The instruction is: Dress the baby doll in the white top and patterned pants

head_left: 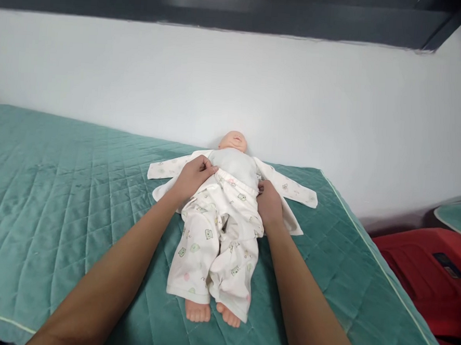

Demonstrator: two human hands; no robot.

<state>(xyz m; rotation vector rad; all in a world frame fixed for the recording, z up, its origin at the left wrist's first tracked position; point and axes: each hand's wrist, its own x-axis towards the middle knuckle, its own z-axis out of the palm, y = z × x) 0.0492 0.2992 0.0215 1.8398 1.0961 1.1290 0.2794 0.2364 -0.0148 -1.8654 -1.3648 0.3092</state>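
Note:
A baby doll [233,140] lies on its back, its head near the wall and its feet toward me. Printed white pants [228,209] cover its legs up to the waist, with the toes showing below the cuffs. An open white jacket [292,190] is spread beneath the doll, sleeves out to both sides. My left hand [197,173] pinches the waistband at its left end. At the other side of the waist, my right hand [268,202] is closed at the pants' edge, its fingertips partly hidden.
A green quilted cover [76,194] lies under the doll, its piped edge running down at the right. Behind stands a white wall [205,77], with a dark beam [240,12] above. A red case [423,273] sits beyond the right edge.

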